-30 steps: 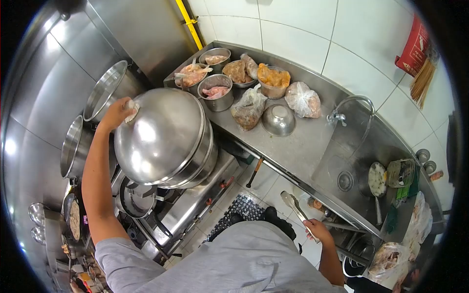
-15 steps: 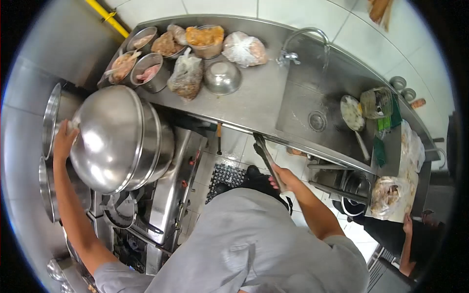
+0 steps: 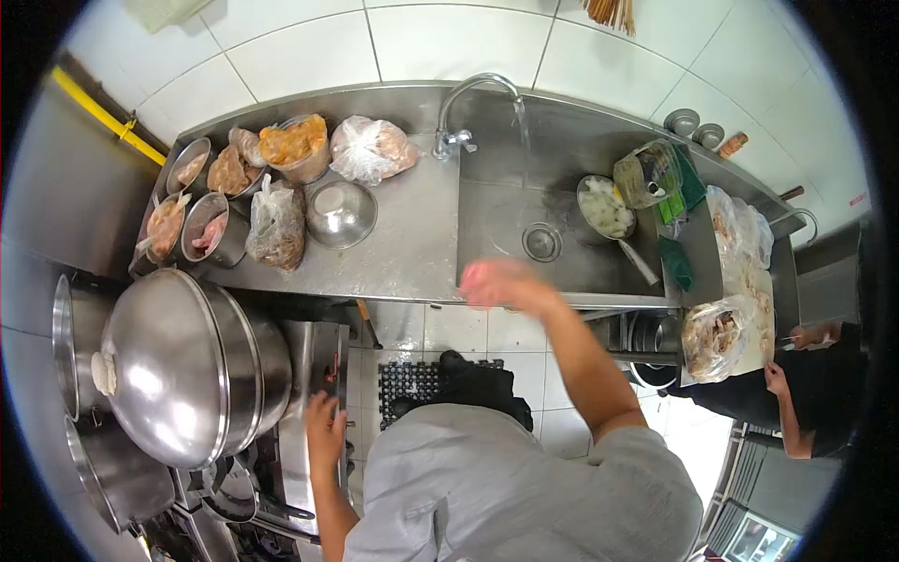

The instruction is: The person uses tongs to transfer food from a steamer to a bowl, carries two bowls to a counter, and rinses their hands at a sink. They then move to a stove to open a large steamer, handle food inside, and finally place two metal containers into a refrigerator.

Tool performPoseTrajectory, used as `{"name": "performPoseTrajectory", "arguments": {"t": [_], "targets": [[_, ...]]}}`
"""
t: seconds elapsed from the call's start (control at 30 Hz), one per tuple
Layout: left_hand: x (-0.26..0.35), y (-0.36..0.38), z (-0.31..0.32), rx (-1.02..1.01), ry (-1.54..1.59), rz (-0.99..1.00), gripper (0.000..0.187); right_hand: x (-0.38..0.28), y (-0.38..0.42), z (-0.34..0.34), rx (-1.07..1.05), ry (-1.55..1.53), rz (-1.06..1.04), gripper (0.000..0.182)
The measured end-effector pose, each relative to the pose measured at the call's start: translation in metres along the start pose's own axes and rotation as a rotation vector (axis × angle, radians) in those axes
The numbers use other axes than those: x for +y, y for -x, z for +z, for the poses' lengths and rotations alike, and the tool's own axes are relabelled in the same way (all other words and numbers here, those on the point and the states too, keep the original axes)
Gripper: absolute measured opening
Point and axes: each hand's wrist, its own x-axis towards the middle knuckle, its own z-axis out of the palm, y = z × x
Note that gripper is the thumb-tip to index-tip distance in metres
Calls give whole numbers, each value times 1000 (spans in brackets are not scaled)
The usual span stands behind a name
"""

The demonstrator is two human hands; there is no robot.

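My left hand (image 3: 326, 423) is over the steel front edge of the stove, empty, fingers apart. To its left stands a large steel pot (image 3: 262, 361), its domed lid (image 3: 169, 365) on. My right hand (image 3: 506, 285) is smeared by motion at the front rim of the sink (image 3: 487, 201); whether it holds anything I cannot make out. Water runs from the faucet (image 3: 482, 82) into the sink. A pan with white pieces (image 3: 607, 208) sits in the sink's right part. The tongs from the earlier frame are not visible.
Along the counter (image 3: 403, 234) are an upturned steel bowl (image 3: 342, 214), a knotted bag (image 3: 276, 225), a white bag (image 3: 373, 150) and several containers of meat. A co-worker's hand (image 3: 776, 378) is beside a bag of food (image 3: 719, 335) at the right.
My left hand has left the lid knob and moved right to the stove edge. My right hand has risen to the sink's front, and the tongs it held are out of sight.
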Motion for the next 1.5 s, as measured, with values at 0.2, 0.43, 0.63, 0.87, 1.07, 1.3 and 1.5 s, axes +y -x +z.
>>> {"name": "performPoseTrajectory", "arguments": {"t": [0.2, 0.43, 0.63, 0.87, 1.07, 1.3, 1.5], "targets": [[-73, 58, 72, -258, 222, -394, 29, -34, -83, -150, 862, -368, -328, 28], [-178, 155, 155, -285, 277, -466, 27, -21, -109, -194, 765, 135, -51, 20], [-144, 213, 131, -400, 316, -716, 25, 92, -107, -258, 440, 1089, 464, 32], [-85, 224, 100, -258, 444, -958, 23, 284, -89, -293, 220, 1262, 646, 47], [-42, 187, 72, -188, 328, -1082, 29, 277, -93, -277, 309, 1432, 589, 40], [-70, 230, 124, -276, 294, -786, 34, 415, -113, -367, 48, 2052, 530, 33], [-37, 222, 119, -186, 366, -1093, 36, 368, -118, -334, 375, 1550, 741, 40]]}}
